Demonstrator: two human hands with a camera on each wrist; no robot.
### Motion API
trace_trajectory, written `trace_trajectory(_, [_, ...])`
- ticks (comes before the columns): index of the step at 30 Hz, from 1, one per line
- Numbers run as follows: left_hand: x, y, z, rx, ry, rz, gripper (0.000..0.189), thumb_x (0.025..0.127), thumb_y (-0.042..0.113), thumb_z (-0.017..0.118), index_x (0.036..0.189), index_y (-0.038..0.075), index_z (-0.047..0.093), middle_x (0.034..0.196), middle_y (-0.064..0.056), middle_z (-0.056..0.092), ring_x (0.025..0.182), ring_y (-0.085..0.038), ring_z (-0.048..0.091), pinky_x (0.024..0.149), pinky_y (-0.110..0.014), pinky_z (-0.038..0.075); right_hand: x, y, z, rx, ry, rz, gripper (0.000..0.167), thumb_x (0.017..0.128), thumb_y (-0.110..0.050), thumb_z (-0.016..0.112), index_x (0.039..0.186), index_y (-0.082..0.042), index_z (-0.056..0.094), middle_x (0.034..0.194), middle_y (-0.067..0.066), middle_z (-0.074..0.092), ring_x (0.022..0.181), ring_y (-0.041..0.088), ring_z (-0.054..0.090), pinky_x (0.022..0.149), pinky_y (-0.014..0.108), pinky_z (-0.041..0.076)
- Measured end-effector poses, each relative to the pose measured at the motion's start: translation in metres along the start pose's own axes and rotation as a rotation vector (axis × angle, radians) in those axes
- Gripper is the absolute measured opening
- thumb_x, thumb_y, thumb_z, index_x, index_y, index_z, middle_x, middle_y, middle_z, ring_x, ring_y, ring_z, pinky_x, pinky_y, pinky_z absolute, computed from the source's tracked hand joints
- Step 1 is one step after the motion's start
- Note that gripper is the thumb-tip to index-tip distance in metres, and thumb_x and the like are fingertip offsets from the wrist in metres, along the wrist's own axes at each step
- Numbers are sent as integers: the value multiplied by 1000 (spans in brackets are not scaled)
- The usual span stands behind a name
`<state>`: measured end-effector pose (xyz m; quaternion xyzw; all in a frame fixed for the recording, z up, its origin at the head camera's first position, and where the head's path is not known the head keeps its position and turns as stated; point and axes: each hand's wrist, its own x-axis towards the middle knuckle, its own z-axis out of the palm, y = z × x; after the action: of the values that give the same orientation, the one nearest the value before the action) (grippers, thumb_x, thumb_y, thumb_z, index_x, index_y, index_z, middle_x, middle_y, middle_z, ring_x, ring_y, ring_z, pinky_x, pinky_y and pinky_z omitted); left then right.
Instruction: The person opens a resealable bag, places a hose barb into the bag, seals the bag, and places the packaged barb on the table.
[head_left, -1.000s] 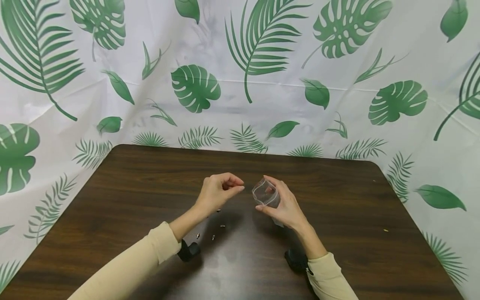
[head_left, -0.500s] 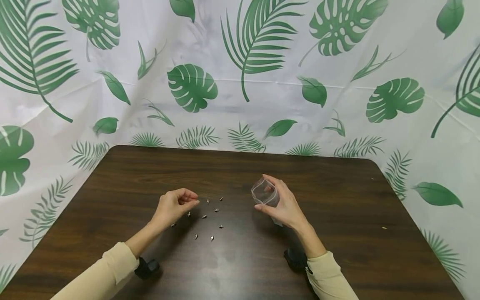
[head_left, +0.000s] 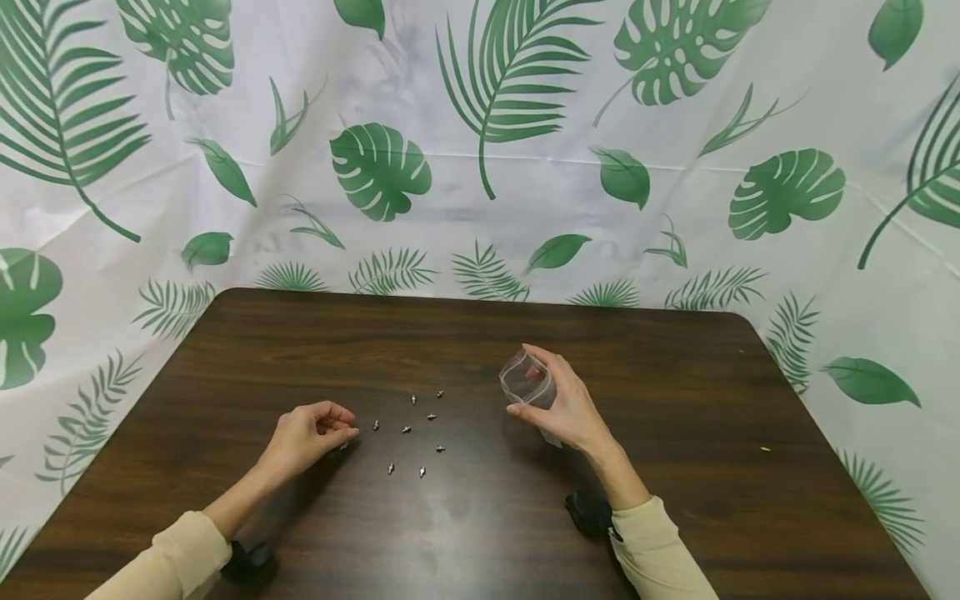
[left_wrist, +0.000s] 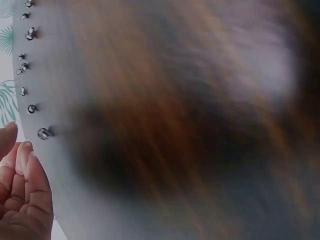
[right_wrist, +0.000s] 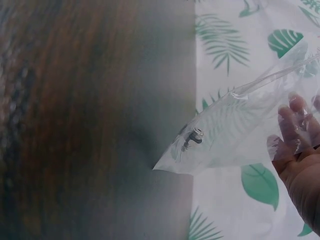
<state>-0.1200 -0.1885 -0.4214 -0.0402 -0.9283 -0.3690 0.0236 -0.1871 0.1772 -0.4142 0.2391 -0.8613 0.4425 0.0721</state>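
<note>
My left hand [head_left: 311, 435] is low over the left of the table, fingers loosely bent and nothing seen between them. Close by its fingertips lies a small shiny metal fitting [head_left: 344, 446], partly hidden in the head view. The left wrist view shows that metal fitting [left_wrist: 44, 133] just past the thumb and fingers. Several similar metal fittings [head_left: 407, 429] lie scattered to the right. My right hand [head_left: 566, 408] holds a clear plastic zip bag [head_left: 517, 385] with its mouth spread wide. In the right wrist view, metal fittings [right_wrist: 194, 137] sit in the bag's bottom corner; their number cannot be told.
Everything stands on a dark wood-grain table [head_left: 480, 533]. A white leaf-print cloth [head_left: 465, 225] hangs behind its far edge. One small yellow speck [head_left: 765, 449] lies on the right. Black wrist cameras [head_left: 588, 510] hang under both forearms.
The left hand has moved from beside the bag's mouth leftward and down to the leftmost metal fitting, uncovering the other fittings. The right hand and bag keep almost the same place.
</note>
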Motion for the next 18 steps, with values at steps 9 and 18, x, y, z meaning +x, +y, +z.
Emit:
trace_trajectory(9, [-8, -8, -3, 19, -57, -23, 14, 79, 16, 75, 87, 7, 69, 74, 4, 65, 63, -3, 56, 57, -19, 45, 0, 0, 0, -7, -3, 6, 83, 69, -23, 84, 140, -19, 42, 113, 9, 55, 100, 23, 54, 81, 45, 45])
trace_trajectory(18, [-9, -10, -2, 35, -83, -13, 10, 78, 13, 75, 83, 8, 68, 72, 4, 64, 63, -5, 56, 57, -20, 45, 1, -1, 0, -7, -1, -3, 83, 69, -23, 84, 139, -17, 42, 112, 9, 55, 100, 23, 53, 81, 45, 45])
